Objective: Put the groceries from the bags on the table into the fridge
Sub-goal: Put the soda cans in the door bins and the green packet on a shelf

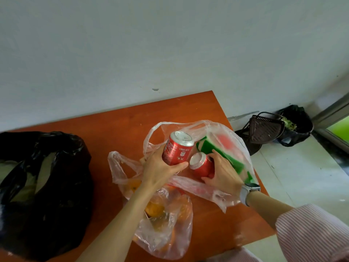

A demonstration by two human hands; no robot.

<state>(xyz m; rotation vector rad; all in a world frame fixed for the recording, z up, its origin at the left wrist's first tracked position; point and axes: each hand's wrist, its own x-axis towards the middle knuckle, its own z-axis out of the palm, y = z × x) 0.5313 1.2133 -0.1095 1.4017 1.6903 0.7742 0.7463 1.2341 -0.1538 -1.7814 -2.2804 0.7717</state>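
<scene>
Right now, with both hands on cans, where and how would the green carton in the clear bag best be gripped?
Probably across the narrow sides of the green carton, near its upper end. It lies tilted in the clear bag, that end toward the bag's open mouth, so come from above through the mouth. The right hand, now gripping the lower can, sits beside it.

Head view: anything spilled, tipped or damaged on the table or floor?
Nothing spilled on the table. Off it, a brown basket lies tipped on the floor by the wall, beside a black rubbish bag. Each hand grips a red can, left and right, both intact.
</scene>
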